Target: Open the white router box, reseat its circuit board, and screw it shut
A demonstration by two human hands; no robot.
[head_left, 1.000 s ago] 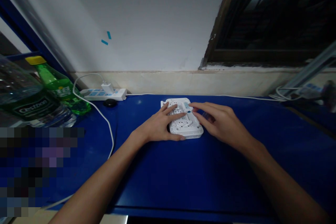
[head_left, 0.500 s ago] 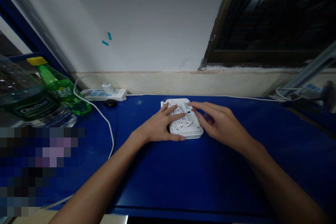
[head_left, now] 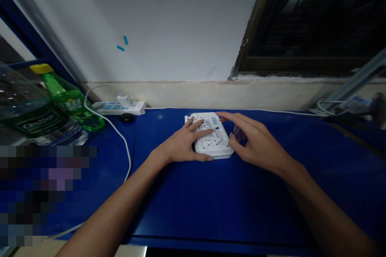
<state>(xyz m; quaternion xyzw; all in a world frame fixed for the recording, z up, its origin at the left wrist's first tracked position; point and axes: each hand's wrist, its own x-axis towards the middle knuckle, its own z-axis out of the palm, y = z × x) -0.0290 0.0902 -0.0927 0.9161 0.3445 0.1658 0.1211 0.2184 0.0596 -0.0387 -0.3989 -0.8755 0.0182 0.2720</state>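
Note:
A flat white plastic box [head_left: 221, 144], its face full of small vent holes and carrying a pale label, lies on the blue table. It looks like the underside of a router. A small dark blue mark shows near its middle. My left hand [head_left: 181, 142] rests over the box's left side, fingers spread and thumb along the near edge. At the right edge is my right hand [head_left: 256, 138], its thumb and index finger curved and apart. The index fingertip is near the far right corner. The other fingers are in shadow under the palm, partly hidden.
To the left stand a large clear bottle [head_left: 39, 120] and a green bottle [head_left: 72, 100] with a yellow cap. A white power strip [head_left: 138, 107] holds a charger [head_left: 123, 100] whose cable crosses the table. A black mouse-like object [head_left: 127, 117] lies nearby. Cables [head_left: 322, 108] gather at the right.
My right hand's thumb and index finger have drawn back from the box's face toward its right edge. My left hand and the box have stayed in place.

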